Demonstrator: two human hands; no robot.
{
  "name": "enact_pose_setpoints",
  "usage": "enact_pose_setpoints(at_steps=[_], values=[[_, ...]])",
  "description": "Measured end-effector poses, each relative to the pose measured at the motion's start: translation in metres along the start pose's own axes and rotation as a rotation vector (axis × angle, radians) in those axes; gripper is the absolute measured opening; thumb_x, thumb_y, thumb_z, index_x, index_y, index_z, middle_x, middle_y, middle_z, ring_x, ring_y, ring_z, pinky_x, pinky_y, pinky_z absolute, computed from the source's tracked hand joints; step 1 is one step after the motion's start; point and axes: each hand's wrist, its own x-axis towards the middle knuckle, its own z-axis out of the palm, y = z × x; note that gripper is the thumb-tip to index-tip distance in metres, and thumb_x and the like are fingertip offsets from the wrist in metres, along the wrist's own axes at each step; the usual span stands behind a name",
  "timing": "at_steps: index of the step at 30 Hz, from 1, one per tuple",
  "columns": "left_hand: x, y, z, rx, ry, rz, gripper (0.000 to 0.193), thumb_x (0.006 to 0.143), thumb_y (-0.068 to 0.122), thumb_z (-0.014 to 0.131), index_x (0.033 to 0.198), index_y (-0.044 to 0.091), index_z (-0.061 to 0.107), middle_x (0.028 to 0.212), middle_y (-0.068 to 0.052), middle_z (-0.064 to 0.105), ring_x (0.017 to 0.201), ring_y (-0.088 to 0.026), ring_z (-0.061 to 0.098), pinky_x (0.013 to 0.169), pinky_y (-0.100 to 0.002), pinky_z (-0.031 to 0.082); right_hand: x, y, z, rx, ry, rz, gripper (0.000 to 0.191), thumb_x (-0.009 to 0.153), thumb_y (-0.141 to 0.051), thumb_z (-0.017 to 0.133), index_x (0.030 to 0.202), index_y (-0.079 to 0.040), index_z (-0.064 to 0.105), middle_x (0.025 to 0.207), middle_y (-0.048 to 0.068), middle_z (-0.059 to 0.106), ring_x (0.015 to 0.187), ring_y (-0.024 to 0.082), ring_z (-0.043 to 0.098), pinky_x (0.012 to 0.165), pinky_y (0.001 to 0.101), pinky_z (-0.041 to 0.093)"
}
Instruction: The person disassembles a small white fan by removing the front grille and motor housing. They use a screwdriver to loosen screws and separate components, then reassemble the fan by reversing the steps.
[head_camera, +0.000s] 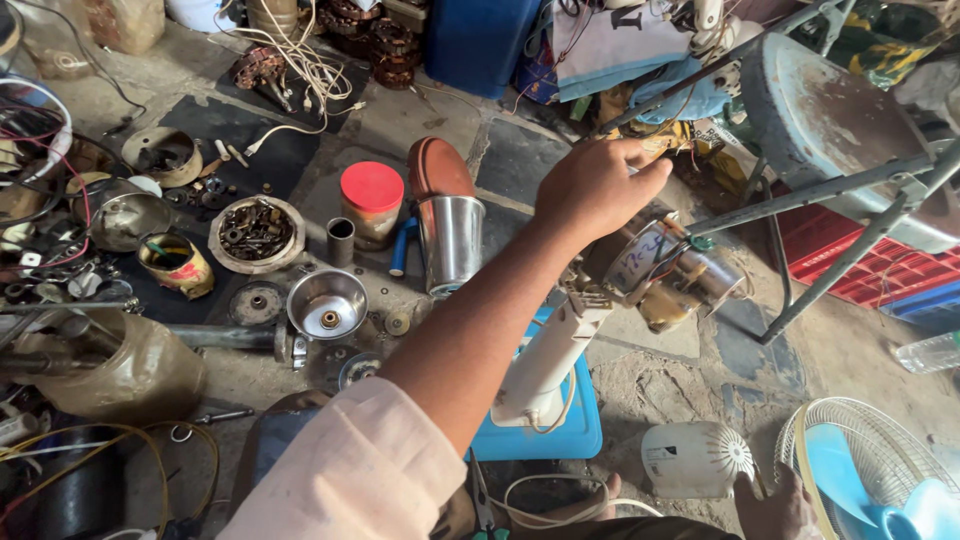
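Note:
My left hand (598, 187) reaches forward at arm's length, its fingers curled in with nothing visible in them. It hovers just above and behind a bare fan motor (672, 275) with exposed wires, mounted on a white fan neck (548, 358). The neck stands on a blue base (545, 435). My right hand (775, 510) is low at the bottom edge and only partly in view. It lies between a white motor cover (695, 458) and a white fan guard with blue blades (870, 465), touching the guard's rim.
A steel cup (452, 240), a red-lidded jar (371, 203), a steel funnel-shaped bowl (327, 303), a tray of bolts (255, 233) and several loose parts cover the floor to the left. A metal folding chair (850, 150) stands at right, beside a red crate (850, 262).

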Motion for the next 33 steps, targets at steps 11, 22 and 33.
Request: enact_pose_setpoints(at_steps=[11,22,33], values=[[0.008,0.000,0.008,0.001,-0.054,0.018,0.046,0.083,0.058,0.062,0.099,0.018,0.079,0.096,-0.006,0.080,0.090,-0.024,0.077,0.079,-0.040,0.059,0.008,0.010,0.005,-0.044,-0.150,0.076,0.090,0.074,-0.048,0.078,0.154,-0.012,0.055,0.131,0.025,0.069,0.125,0.041,0.064,0.110,0.0491,0.048],[0.010,-0.018,0.011,-0.063,0.055,0.201,0.040,0.085,0.053,0.070,0.091,0.015,0.081,0.092,-0.011,0.079,0.088,-0.029,0.076,0.076,-0.041,0.058,-0.014,-0.006,-0.017,-0.028,-0.174,0.158,0.070,0.081,-0.050,0.073,0.143,-0.019,0.063,0.133,0.020,0.067,0.125,0.040,0.063,0.101,0.0526,0.051],[0.003,-0.011,-0.005,-0.120,-0.081,0.224,0.032,0.095,0.037,0.068,0.091,0.006,0.077,0.085,-0.009,0.079,0.079,-0.020,0.076,0.075,-0.034,0.057,-0.025,-0.015,-0.032,-0.031,0.041,0.089,0.063,0.082,-0.047,0.076,0.133,-0.012,0.065,0.132,0.022,0.066,0.123,0.040,0.063,0.107,0.0480,0.049]])
